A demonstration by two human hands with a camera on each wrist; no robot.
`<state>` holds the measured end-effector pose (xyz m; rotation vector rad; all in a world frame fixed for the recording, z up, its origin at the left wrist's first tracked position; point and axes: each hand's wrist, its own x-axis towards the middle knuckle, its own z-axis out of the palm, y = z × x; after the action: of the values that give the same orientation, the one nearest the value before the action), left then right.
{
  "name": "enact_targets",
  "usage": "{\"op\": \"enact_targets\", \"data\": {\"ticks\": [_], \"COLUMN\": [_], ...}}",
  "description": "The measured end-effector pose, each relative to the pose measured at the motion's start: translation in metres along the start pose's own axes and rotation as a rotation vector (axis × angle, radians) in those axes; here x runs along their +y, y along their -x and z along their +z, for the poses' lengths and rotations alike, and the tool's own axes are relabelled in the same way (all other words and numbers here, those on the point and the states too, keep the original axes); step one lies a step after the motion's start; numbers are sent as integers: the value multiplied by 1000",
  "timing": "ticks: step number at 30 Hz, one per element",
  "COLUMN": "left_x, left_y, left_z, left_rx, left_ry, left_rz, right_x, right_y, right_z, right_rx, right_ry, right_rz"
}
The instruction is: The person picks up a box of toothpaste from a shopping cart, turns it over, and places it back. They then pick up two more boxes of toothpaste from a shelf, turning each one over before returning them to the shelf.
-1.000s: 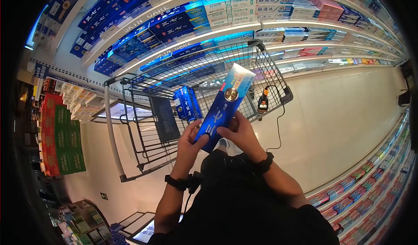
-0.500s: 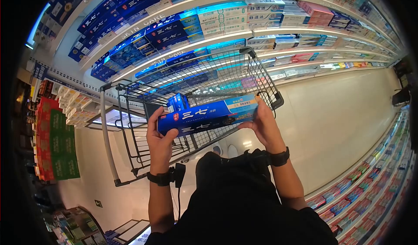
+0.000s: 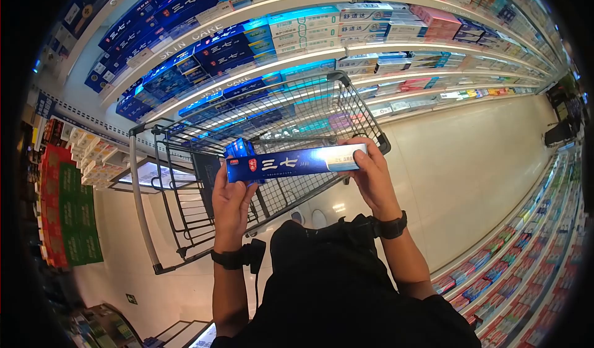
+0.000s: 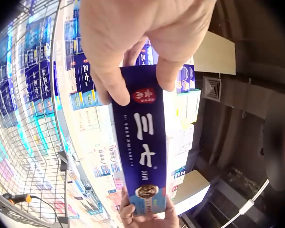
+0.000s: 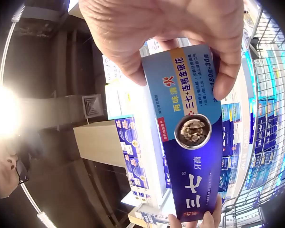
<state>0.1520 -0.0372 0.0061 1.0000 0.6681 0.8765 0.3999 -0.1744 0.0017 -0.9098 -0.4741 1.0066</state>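
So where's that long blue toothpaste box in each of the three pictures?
Head: toothpaste box mid-picture, level, left hand and right hand gripping its ends.
Left wrist: toothpaste box runs from top centre down to the bottom edge.
Right wrist: toothpaste box runs from top centre down to bottom right.
Shared landmark: the wire cart beyond the box.

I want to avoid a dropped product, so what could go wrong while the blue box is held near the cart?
The toothpaste box is pinched only at its ends by the left grip and right grip; if either loosens, it may drop onto the shopping cart or the floor.
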Motion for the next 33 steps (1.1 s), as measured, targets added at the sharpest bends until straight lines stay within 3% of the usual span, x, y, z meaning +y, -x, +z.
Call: {"op": "enact_targets", "data": {"ticks": [15,24,33], "left_x": [1,-2,2], "left_y": [1,10,12], "left_z": [1,-2,-2], "left_rx": [25,-39,-113], "left_ry": [374,369,325], "left_rz": [-62,-288,-115], "right_x": [0,-3,-9], "right_y": [1,1,4], "right_z": [4,4,14], "right_rx": [-104,-108,-74], "right_ry": [82,189,168], "right_rz": [-199,-286,-304]}}
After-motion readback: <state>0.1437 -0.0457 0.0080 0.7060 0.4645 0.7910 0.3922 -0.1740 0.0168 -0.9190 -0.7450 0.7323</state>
